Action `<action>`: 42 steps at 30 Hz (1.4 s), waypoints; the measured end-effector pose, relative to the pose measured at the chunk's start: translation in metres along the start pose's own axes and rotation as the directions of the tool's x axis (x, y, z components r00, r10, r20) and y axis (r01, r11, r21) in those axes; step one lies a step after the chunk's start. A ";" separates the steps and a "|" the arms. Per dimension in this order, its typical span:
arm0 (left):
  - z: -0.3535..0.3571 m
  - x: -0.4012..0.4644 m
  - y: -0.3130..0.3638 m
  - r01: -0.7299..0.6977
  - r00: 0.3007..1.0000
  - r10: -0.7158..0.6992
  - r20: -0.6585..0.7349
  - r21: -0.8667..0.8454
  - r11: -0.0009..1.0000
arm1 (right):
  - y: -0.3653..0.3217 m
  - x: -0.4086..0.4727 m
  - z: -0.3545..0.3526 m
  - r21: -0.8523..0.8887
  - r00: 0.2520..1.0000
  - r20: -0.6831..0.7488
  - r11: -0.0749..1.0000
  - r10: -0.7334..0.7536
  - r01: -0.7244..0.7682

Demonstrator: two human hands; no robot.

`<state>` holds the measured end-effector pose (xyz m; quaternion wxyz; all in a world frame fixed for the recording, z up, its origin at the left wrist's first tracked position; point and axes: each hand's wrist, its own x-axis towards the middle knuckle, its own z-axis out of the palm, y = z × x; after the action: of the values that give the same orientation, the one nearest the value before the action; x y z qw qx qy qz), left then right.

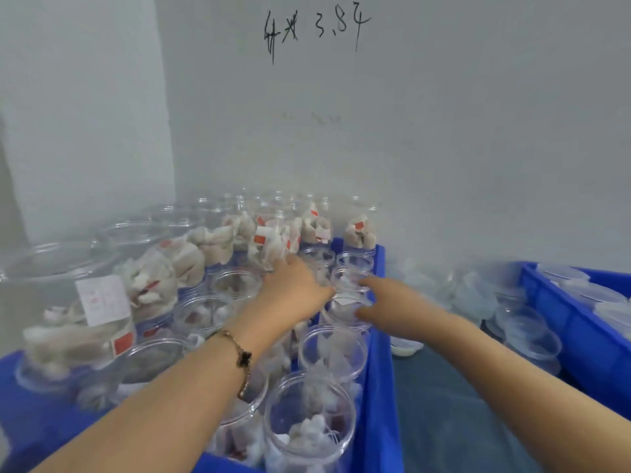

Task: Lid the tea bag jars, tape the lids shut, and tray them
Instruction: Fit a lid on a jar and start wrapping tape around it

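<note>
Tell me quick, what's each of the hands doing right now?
Left hand: reaching among the open jars, grip cannot be told.
Right hand: fingers around one jar's rim, apparently holding it.

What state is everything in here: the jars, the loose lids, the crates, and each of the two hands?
Jars in the left blue crate: open, no lids, tea bags inside.
Jars stacked on top: lying on their sides, filled with tea bags.
Loose lids: piled on the table, not on any jar.
Right blue crate: holds more lids.
Left hand: reaching among the jars, grip unclear.
Right hand: at a jar's rim, grip unclear.
</note>
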<state>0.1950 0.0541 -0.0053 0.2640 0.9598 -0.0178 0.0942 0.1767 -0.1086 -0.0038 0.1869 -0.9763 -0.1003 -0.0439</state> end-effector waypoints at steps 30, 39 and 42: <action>-0.006 0.062 0.045 -0.061 0.892 -0.055 -0.449 -0.239 0.969 | -0.007 0.018 -0.006 0.187 0.950 -0.285 0.965 -0.126 0.184; 0.023 -0.024 0.161 -0.203 0.947 0.084 -0.310 -0.373 0.905 | 0.049 -0.046 -0.026 0.492 0.828 -0.532 0.860 0.174 0.135; 0.055 -0.046 0.171 -0.181 0.967 0.083 -0.243 -0.418 0.890 | 0.075 -0.065 -0.021 0.364 0.832 -0.532 0.930 0.157 0.057</action>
<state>0.1450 -0.1218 0.0251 0.4659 0.8562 -0.0750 0.2104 0.1283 -0.1963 -0.0194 0.3866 -0.8720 -0.0222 -0.2994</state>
